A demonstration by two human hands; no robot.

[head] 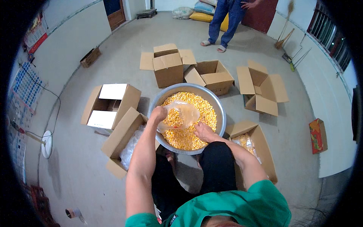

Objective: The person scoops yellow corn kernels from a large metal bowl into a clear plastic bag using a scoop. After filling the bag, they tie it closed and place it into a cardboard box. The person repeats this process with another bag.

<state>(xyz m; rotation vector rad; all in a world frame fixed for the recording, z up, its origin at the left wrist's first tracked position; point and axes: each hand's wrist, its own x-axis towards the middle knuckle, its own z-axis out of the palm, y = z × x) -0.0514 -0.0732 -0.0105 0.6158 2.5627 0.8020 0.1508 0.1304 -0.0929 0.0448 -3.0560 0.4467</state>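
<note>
A wide metal basin (223, 116) in front of my knees holds loose yellow corn kernels (208, 109). Over the left part of it, my left hand (159, 114) grips the edge of a clear plastic bag (189, 113). The bag lies tilted above the corn, with some kernels inside it. My right hand (204, 132) is down at the corn surface, close to the bag's right end; its fingertips are partly hidden among the kernels. To the right of my leg, an open cardboard box (265, 142) contains clear bags of corn (246, 142).
At my left, a cardboard box (114, 144) holds crumpled clear plastic bags (131, 150). More open boxes (168, 73) stand around the basin's far side, with another (127, 99) at left. A person (227, 20) stands beyond, near stacked sacks (202, 12). A white fan base (47, 144) is at left.
</note>
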